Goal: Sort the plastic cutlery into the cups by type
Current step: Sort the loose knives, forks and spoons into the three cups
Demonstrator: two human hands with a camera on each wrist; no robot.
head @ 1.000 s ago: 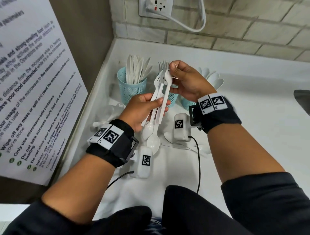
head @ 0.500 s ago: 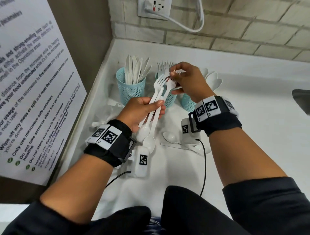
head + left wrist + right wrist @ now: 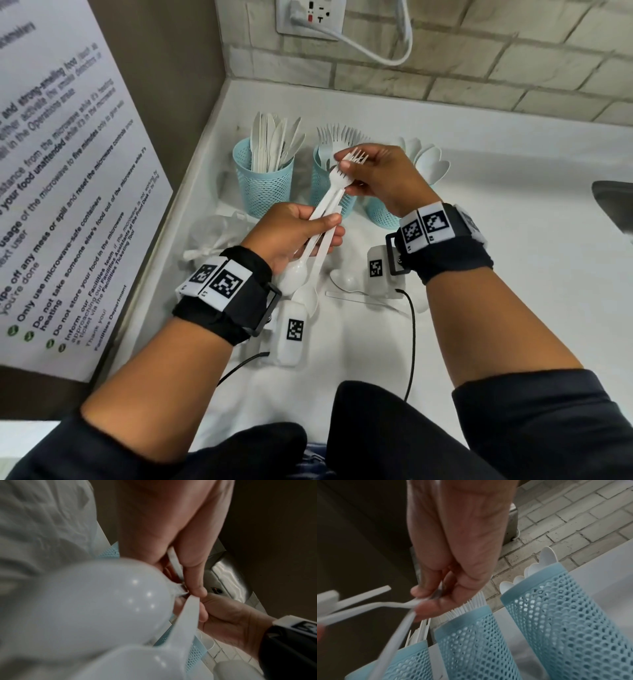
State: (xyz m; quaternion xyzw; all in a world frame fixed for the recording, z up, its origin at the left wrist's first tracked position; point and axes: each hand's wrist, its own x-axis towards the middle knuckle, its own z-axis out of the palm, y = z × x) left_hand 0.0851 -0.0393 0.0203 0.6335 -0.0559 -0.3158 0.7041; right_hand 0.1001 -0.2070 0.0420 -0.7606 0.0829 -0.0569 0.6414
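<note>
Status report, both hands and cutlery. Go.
Left hand grips mixed white plastic cutlery bundle. Right hand pinches white plastic fork heads. Three blue mesh cups behind, unobstructed.

White plastic cutlery [image 3: 325, 205], pale blue mesh cups [image 3: 263, 185], black-and-white checked wristbands [image 3: 222, 284]

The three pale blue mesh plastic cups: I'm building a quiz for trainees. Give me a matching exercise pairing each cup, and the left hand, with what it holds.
Column 1:
1. Left pale blue mesh plastic cup
2. Middle cup
3. Right cup
4. Left hand

Column 2:
A. White plastic spoons, bowls up
B. A mixed bundle of spoons and forks
C. White plastic knives
D. White plastic forks

Pairs: 1-C, 2-D, 3-A, 4-B
</note>
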